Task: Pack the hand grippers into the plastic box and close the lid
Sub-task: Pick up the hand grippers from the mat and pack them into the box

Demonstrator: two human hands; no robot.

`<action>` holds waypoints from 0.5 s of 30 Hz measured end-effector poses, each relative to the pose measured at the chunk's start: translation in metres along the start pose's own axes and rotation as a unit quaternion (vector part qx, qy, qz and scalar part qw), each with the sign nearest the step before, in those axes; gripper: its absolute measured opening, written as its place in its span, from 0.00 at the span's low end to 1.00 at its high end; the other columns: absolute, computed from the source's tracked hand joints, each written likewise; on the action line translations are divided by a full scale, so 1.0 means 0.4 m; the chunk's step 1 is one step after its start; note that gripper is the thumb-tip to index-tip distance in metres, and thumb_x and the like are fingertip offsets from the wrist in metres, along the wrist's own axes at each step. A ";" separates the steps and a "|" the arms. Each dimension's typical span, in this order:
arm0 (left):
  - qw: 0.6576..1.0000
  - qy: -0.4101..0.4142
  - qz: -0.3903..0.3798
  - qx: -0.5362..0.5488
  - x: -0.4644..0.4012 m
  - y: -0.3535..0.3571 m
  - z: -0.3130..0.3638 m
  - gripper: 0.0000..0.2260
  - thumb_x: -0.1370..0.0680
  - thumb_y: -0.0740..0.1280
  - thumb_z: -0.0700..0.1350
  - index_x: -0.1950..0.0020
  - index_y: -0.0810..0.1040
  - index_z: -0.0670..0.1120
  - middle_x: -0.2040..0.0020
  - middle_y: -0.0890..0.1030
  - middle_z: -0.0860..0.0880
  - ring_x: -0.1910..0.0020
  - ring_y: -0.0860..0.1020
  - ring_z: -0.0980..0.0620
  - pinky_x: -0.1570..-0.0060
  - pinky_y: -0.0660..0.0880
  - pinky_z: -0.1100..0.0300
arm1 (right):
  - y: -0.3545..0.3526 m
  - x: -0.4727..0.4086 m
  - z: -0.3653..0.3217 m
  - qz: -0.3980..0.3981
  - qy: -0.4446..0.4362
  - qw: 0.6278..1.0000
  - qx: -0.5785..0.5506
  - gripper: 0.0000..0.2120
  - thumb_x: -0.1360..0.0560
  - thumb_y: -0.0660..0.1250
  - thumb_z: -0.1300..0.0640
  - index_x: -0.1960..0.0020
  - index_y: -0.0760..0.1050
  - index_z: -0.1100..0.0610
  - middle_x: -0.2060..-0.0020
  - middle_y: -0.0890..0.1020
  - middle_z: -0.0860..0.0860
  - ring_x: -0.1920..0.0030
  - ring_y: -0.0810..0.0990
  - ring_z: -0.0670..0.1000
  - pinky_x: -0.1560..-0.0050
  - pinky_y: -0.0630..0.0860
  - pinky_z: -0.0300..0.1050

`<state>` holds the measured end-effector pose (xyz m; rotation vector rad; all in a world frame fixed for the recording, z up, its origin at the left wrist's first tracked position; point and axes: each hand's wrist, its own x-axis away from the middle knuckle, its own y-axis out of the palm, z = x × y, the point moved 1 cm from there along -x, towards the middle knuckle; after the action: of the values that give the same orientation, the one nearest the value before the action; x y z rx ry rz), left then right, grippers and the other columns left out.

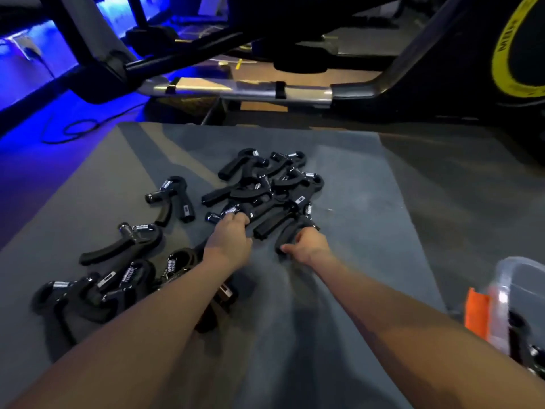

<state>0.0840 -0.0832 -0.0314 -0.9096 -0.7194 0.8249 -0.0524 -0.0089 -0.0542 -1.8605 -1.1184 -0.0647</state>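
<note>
From the head view, our left hand (pixel 228 236) and right hand (pixel 306 242) each clench a black hand gripper at the near edge of the hand gripper pile (pixel 265 187) on the grey mat (pixel 354 202). The right one's handle (pixel 284 236) points toward us. The plastic box (pixel 522 293) sits right of the pile, an exercise bike (pixel 442 69) beyond.

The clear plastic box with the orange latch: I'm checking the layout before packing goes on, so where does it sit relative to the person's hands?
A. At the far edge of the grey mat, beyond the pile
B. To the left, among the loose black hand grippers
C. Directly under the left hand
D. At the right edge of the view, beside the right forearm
D: the clear plastic box with the orange latch shows at the lower right edge, beside the right forearm, away from the pile of black hand grippers.
</note>
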 end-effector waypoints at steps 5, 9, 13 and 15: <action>1.000 0.006 -0.006 -0.001 -0.032 0.041 -0.031 0.17 0.23 0.64 0.42 0.34 0.70 0.45 0.34 0.69 0.45 0.33 0.68 0.46 0.37 0.68 0.53 | 0.051 -0.046 -0.017 0.058 0.017 0.998 -0.021 0.26 0.32 0.74 0.45 0.42 0.75 0.61 0.42 0.79 0.58 0.41 0.78 0.58 0.43 0.75 0.49; 1.000 0.011 0.012 0.000 -0.049 0.047 -0.036 0.16 0.23 0.64 0.41 0.35 0.71 0.45 0.35 0.71 0.45 0.34 0.68 0.46 0.36 0.68 0.53 | 0.060 -0.058 -0.024 0.087 0.034 0.995 -0.033 0.21 0.32 0.73 0.51 0.44 0.76 0.61 0.44 0.81 0.58 0.43 0.80 0.59 0.46 0.77 0.49; 1.000 0.007 0.016 0.018 -0.054 0.041 -0.009 0.17 0.24 0.65 0.42 0.35 0.72 0.44 0.36 0.72 0.44 0.34 0.68 0.45 0.38 0.69 0.52 | 0.036 -0.038 -0.006 0.089 0.053 0.994 -0.019 0.14 0.29 0.67 0.59 0.45 0.76 0.61 0.43 0.80 0.58 0.43 0.80 0.60 0.46 0.77 0.47; 0.999 0.000 0.013 0.031 -0.055 0.036 0.010 0.17 0.24 0.64 0.43 0.35 0.71 0.44 0.36 0.72 0.44 0.35 0.68 0.44 0.39 0.69 0.51 | 0.005 -0.020 0.010 0.082 0.053 0.995 0.012 0.14 0.29 0.65 0.61 0.43 0.75 0.62 0.41 0.78 0.59 0.41 0.78 0.60 0.45 0.76 0.48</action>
<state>0.0653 -0.0951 -0.0464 -0.8647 -0.6789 0.8657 -0.0571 -0.0114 -0.0616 -1.8980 -0.8873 -0.0559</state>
